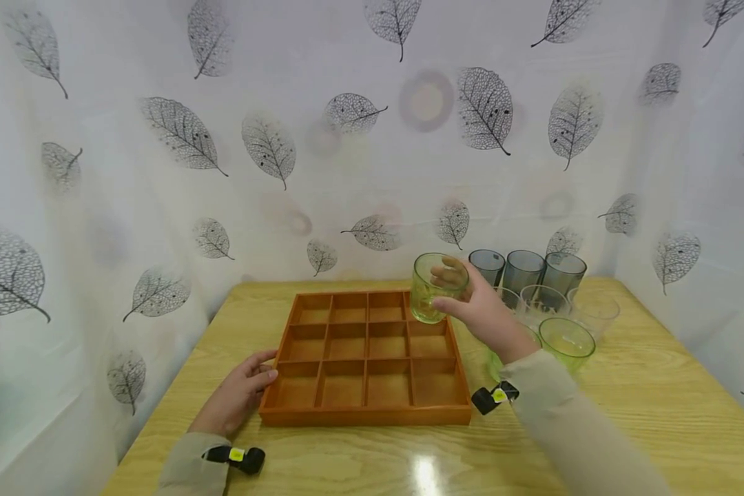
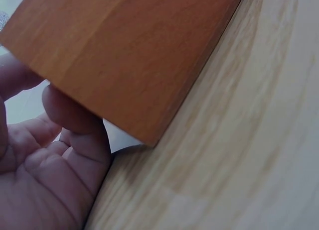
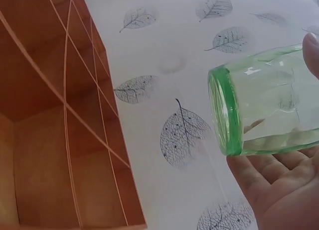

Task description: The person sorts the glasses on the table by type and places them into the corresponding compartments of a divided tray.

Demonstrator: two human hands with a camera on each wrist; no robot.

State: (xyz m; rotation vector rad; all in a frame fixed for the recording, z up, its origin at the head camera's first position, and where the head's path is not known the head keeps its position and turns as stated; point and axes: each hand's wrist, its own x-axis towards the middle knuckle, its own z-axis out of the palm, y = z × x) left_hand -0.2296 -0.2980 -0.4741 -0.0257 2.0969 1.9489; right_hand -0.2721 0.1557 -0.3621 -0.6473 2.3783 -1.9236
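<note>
My right hand [image 1: 480,300] grips a pale green glass [image 1: 424,296], its thumb and fingers around the sides. Held above the back right corner of a wooden divided tray [image 1: 366,417], the glass overlaps a back compartment in the head view. The right wrist view shows the thick green base of the glass [image 3: 225,113] pointing toward the tray [image 3: 40,140], with fingers beneath. At the tray's left side, my left hand [image 1: 238,389] rests its fingers against the outer wall. In the left wrist view, the fingers [image 2: 70,110] touch the tray's edge [image 2: 129,85].
Right of the tray, grey-blue glasses [image 1: 523,271] form the back row, clear glasses [image 1: 542,303] the middle one, and green glasses [image 1: 567,344] stand in front. Behind the wooden table [image 1: 322,461] hangs a leaf-patterned curtain [image 1: 359,179].
</note>
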